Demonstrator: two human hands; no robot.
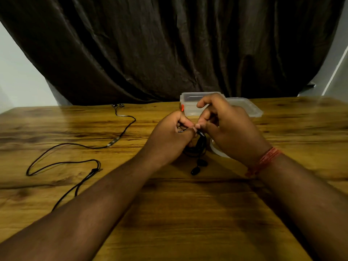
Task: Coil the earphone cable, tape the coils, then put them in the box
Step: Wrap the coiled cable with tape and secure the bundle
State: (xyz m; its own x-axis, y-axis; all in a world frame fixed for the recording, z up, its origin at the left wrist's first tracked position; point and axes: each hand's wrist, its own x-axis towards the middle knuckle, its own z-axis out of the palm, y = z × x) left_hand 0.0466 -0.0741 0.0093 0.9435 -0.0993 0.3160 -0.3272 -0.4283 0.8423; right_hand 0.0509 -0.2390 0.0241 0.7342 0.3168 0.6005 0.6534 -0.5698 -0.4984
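Note:
A coiled black earphone cable [197, 147] hangs between my hands over the middle of the table, its two earbuds [198, 166] dangling onto the wood. My left hand [169, 136] grips the coil, and the metal jack plug sticks out by its thumb. My right hand [226, 127] pinches the cable at the top of the coil, thumb and fingers meeting my left thumb. A clear plastic box [190, 102] stands just behind my hands. A roll of clear tape [216, 149] lies partly hidden under my right hand.
A second black earphone cable [79, 161] lies uncoiled across the left half of the wooden table [188, 213], running to the back edge. The box's clear lid [248, 108] sits to the right of the box. A dark curtain hangs behind.

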